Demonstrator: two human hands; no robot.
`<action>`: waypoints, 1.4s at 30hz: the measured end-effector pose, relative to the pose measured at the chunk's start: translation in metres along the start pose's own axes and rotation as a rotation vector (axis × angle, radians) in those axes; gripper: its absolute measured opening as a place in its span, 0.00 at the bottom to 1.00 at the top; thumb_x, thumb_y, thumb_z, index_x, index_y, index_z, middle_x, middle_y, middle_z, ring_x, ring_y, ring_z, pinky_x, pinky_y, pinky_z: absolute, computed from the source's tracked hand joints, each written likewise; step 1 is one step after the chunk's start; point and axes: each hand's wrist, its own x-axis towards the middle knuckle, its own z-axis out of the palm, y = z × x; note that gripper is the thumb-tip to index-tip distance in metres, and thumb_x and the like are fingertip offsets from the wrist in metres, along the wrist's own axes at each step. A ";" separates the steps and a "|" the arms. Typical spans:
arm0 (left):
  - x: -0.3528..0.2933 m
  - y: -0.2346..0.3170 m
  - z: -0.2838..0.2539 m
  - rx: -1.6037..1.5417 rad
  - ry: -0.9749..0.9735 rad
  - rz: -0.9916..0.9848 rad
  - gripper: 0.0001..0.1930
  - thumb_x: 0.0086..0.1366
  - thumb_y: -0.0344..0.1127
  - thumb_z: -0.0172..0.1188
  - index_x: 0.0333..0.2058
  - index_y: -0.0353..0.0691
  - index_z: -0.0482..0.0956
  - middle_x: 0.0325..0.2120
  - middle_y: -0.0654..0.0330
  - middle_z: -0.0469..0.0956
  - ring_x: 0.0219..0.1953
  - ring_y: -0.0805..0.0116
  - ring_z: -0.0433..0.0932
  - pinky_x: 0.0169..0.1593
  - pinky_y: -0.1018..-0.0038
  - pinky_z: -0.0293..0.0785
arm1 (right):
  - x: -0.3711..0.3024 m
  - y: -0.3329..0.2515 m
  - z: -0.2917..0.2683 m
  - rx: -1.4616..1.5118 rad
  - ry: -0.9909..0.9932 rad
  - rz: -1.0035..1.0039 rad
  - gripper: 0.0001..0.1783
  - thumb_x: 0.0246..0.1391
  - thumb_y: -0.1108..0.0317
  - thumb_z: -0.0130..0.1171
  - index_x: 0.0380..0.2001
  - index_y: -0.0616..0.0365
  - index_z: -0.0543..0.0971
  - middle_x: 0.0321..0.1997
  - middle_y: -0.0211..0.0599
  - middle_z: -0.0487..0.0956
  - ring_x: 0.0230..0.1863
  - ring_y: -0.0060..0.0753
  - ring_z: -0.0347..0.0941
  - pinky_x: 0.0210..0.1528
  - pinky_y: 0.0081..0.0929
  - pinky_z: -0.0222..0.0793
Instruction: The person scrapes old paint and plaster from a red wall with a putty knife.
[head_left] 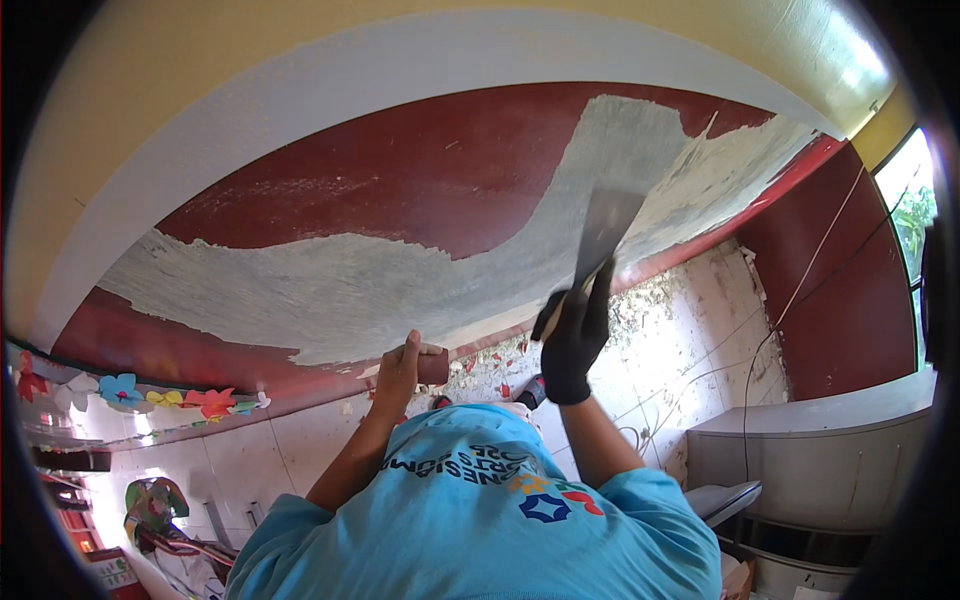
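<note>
My bare left hand is closed round a small reddish-brown block with a paler top, perhaps wrapped in sandpaper. It is held low, in front of my body and apart from the wall's upper part. In a black glove, my right hand grips a wide-bladed scraper. Its blade points up and away, slightly blurred, over the stripped patch; I cannot tell whether it touches. The wall carries dark red paint, with a large ragged grey-white bare area running across it.
Paint flakes litter the pale tiled floor. A grey cabinet stands at right, with thin cables hanging near it. Paper flowers are strung at left. A window lies far right.
</note>
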 end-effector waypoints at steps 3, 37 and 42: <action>0.002 -0.020 -0.007 0.041 0.004 -0.030 0.27 0.66 0.53 0.44 0.30 0.32 0.81 0.26 0.53 0.80 0.31 0.69 0.76 0.42 0.76 0.68 | -0.034 0.076 -0.056 -0.625 0.036 0.217 0.27 0.57 0.65 0.47 0.60 0.60 0.60 0.53 0.51 0.72 0.48 0.34 0.73 0.46 0.29 0.68; 0.007 0.161 0.138 0.076 -0.227 0.298 0.21 0.65 0.46 0.51 0.44 0.32 0.73 0.38 0.56 0.76 0.42 0.72 0.74 0.47 0.76 0.69 | 0.067 -0.006 -0.098 0.227 -0.389 0.392 0.33 0.58 0.72 0.43 0.65 0.58 0.45 0.23 0.29 0.68 0.17 0.16 0.63 0.18 0.14 0.62; 0.023 0.208 0.171 0.106 -0.208 0.437 0.21 0.64 0.47 0.52 0.41 0.30 0.74 0.32 0.54 0.76 0.35 0.74 0.72 0.38 0.77 0.69 | 0.080 -0.010 -0.100 0.382 -0.478 0.411 0.33 0.60 0.71 0.40 0.65 0.60 0.41 0.20 0.29 0.67 0.16 0.15 0.60 0.18 0.14 0.60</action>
